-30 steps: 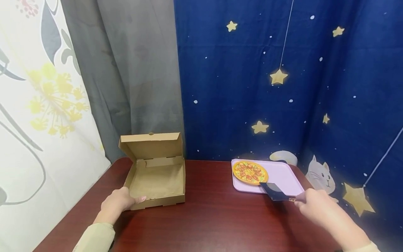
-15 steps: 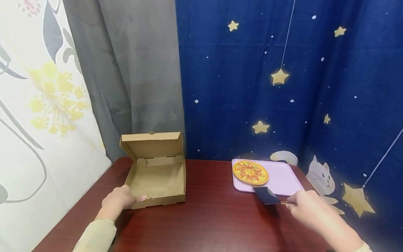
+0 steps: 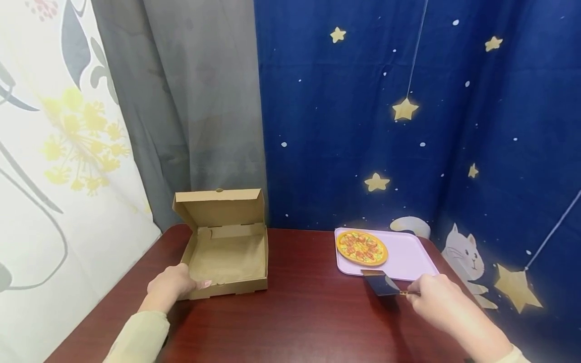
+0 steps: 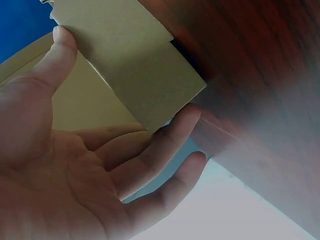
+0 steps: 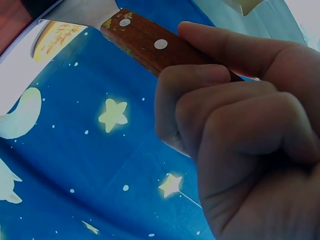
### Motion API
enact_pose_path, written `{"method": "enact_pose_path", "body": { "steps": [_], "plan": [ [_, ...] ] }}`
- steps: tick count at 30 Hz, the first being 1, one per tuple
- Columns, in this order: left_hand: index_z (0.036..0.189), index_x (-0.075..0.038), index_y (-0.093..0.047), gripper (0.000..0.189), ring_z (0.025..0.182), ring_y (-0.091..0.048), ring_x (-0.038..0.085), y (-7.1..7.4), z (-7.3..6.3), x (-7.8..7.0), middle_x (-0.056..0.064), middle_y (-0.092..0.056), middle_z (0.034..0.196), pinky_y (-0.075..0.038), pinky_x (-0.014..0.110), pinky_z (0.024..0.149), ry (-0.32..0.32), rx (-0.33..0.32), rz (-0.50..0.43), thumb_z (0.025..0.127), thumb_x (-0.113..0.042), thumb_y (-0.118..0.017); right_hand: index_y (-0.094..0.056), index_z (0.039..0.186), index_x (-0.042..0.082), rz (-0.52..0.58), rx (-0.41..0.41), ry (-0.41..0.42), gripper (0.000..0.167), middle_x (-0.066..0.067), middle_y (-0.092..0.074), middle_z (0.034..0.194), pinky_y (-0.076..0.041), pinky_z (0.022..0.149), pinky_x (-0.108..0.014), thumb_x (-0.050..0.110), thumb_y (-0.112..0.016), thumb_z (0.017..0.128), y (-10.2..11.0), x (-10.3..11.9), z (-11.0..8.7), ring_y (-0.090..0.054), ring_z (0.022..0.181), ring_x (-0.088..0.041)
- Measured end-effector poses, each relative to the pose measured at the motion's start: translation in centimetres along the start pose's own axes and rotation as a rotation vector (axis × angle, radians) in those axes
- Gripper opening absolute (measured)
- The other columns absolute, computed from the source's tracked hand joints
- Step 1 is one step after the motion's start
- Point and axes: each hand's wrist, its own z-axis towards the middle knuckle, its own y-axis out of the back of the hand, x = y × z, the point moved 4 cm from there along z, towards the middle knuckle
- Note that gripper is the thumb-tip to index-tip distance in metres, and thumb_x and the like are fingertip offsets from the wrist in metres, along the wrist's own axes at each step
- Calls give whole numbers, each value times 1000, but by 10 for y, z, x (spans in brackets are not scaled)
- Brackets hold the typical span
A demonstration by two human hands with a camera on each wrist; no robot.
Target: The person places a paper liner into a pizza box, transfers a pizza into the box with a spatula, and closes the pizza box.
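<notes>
On the left stands an open cardboard pizza box (image 3: 236, 288) with its lid raised at the back. My left hand (image 3: 171, 283) grips its front left corner, thumb over the front wall; in the left wrist view, fingers (image 4: 185, 122) bend around the box's corner. My right hand (image 3: 436, 298) holds a spatula (image 3: 381, 284) by its wooden handle (image 5: 145, 40), fingers curled round it. The spatula's flat metal blade is tilted and overlaps the front edge of a pale purple tray (image 3: 410, 257). At the tray's left side lies a round pizza (image 3: 361, 248) with an orange rim.
The dark red wooden table (image 3: 290, 322) bears everything. Behind it hang a grey curtain (image 3: 222, 101) and a blue curtain (image 3: 317, 126) with stars. A white flowered curtain (image 3: 91, 227) borders the left side.
My right hand has drawn the spatula left and toward me, so its blade has moved from the pizza's edge to the tray's front edge. The left hand stays at the box corner.
</notes>
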Motion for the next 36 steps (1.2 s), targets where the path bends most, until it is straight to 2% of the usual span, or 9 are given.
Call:
{"method": "enact_pose_path", "body": {
  "steps": [7, 12, 14, 22, 30, 36],
  "plan": [
    [130, 7, -63, 102, 112, -66, 59, 2, 0, -2, 40, -64, 130, -54, 71, 84, 12, 15, 14, 78, -80, -77, -83, 93, 5, -35, -25, 7, 12, -10, -81, 88, -56, 74, -51, 12, -75, 88, -1, 3, 2, -70, 80, -25],
    [131, 7, -63, 102, 111, -67, 57, 3, -1, -4, 39, -64, 129, -54, 70, 83, 9, 18, 21, 79, -79, -77, -80, 82, 9, -28, -21, 12, 9, -2, -71, 69, -47, 63, -39, 10, -73, 87, -5, 6, 4, -58, 65, -20],
    [130, 8, -63, 102, 110, -67, 56, 4, -2, -5, 39, -65, 128, -55, 69, 82, 5, 19, 24, 78, -79, -77, -79, 79, 10, -31, -16, 16, 11, 0, -68, 66, -43, 62, -36, 10, -73, 88, -8, 8, 5, -55, 63, -18],
    [127, 5, -66, 98, 108, -69, 53, 5, 0, -6, 38, -67, 126, -55, 68, 81, 6, 20, 34, 78, -79, -78, -76, 73, 12, -26, -21, 31, 15, 2, -66, 64, -42, 59, -34, 10, -74, 88, -14, 10, 5, -53, 61, -17],
    [126, 6, -66, 98, 108, -69, 51, 3, 2, -4, 36, -68, 125, -55, 65, 82, 13, 46, 42, 79, -79, -77, -74, 84, 3, -21, 31, 20, 6, 0, -60, 62, -45, 57, -33, 6, -74, 89, -25, 14, 5, -55, 60, -18],
    [126, 5, -67, 97, 109, -69, 51, 3, 1, -5, 36, -67, 125, -55, 67, 82, 13, 43, 44, 79, -79, -77, -73, 91, -1, -41, 48, 18, 8, -3, -67, 70, -51, 61, -36, 6, -75, 89, -30, 16, 6, -61, 64, -20]
  ]
}}
